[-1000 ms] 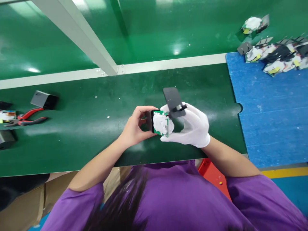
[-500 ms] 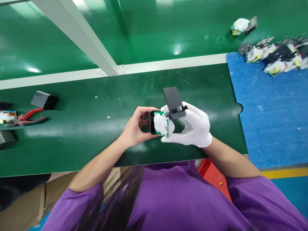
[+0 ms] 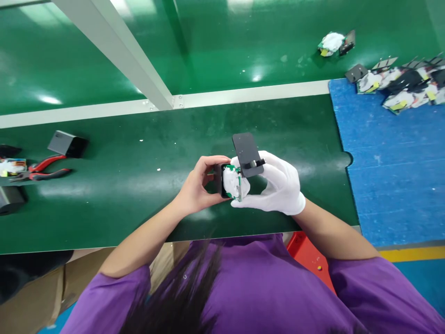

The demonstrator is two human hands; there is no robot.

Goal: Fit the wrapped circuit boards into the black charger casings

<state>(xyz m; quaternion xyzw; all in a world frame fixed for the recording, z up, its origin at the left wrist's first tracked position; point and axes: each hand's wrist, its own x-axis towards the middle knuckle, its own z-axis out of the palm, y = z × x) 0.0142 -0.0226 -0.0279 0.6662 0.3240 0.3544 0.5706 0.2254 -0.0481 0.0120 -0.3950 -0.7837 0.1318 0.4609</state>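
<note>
The small green circuit board smeared with white paste [image 3: 233,183] sits between both hands above the dark green counter [image 3: 139,185], its long axis running roughly toward and away from the person. It is half entered into a small black plastic housing [image 3: 219,178] pinched by the bare left hand [image 3: 196,185]. The white-gloved right hand [image 3: 280,185] grips the board's other side beneath an attached flat black plate [image 3: 246,148]. Red-handled pliers [image 3: 45,168] and a dark grey box [image 3: 66,144] lie well off to the left, and a heap of similar boards [image 3: 399,86] lies on a blue mat [image 3: 392,162] far right; nothing stands between the hands.

Board: small green circuit board [image 3: 235,182] smeared with white putty, half inside the casing, above the belt's middle.
Casing: black plastic box [image 3: 219,180], at the board's 9 o'clock.
Lid: flat black plate [image 3: 246,148], tilted, at the board's 1 o'clock.
</note>
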